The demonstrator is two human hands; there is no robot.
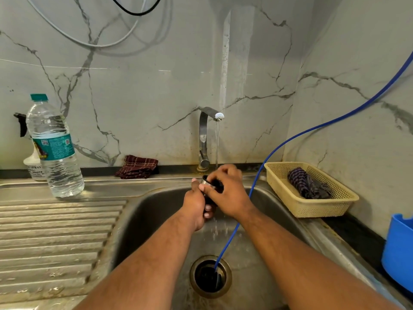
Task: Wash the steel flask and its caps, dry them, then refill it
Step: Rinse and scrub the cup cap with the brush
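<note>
Flask part (210,199), dark with a steel rim, sits at frame centre over the sink (156,209), under the tap (204,135) stream. Left hand (194,204) wraps its body; right hand (225,191) grips its top, fingers curled.

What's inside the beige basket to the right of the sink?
A crumpled dark striped cloth lies in the basket, filling much of its floor. Anything beneath the cloth is covered from view.

Left grip (195,205): your bare hand, with short trimmed nails on the fingertips that show.
Right grip (230,193): your bare hand, a short nail on the thumb.
Left forearm (156,253): bare up to the frame edge, fine hair along it.
Right forearm (301,253): bare likewise, with fine hair.
</note>
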